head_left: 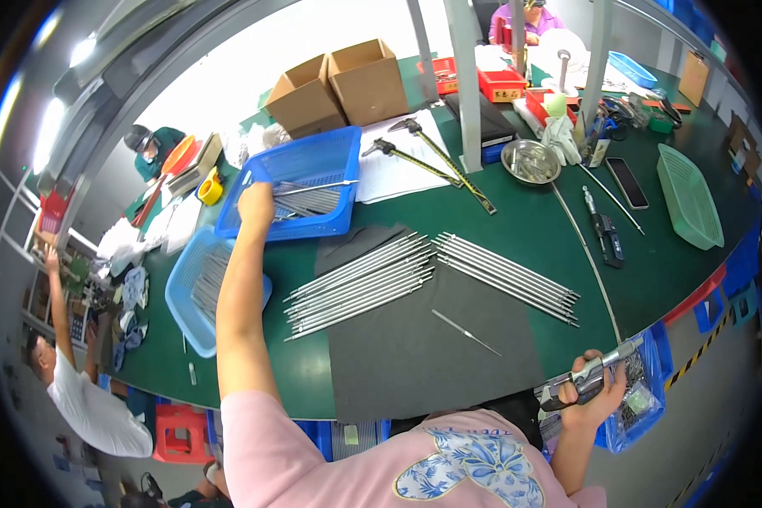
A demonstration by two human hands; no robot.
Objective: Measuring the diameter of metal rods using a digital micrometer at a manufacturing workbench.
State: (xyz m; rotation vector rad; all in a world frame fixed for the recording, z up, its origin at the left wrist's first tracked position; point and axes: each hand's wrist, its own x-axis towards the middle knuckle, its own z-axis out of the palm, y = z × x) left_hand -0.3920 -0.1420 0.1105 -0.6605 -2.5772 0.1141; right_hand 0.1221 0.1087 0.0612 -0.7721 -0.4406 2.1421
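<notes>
My left hand (256, 203) reaches over the blue basket (229, 218), its fingers closed on one end of a thin metal rod (317, 187). More grey rods (306, 201) lie inside that basket. At the lower right my right hand (599, 406) grips a digital micrometer (591, 379), held off the table's front edge. Between the hands, a slanted row of metal rods (360, 284) lies partly on a dark grey mat (432, 356). A second row of rods (508, 279) slants the other way to its right. One short thin rod (466, 331) rests alone on the mat.
A light blue basket (178, 292) with rods stands left of my forearm. Two calipers (436, 157) lie on papers behind the rows. A metal bowl (531, 162), another micrometer (603, 227), a phone (626, 183) and a green basket (690, 199) are on the right. Other people are nearby.
</notes>
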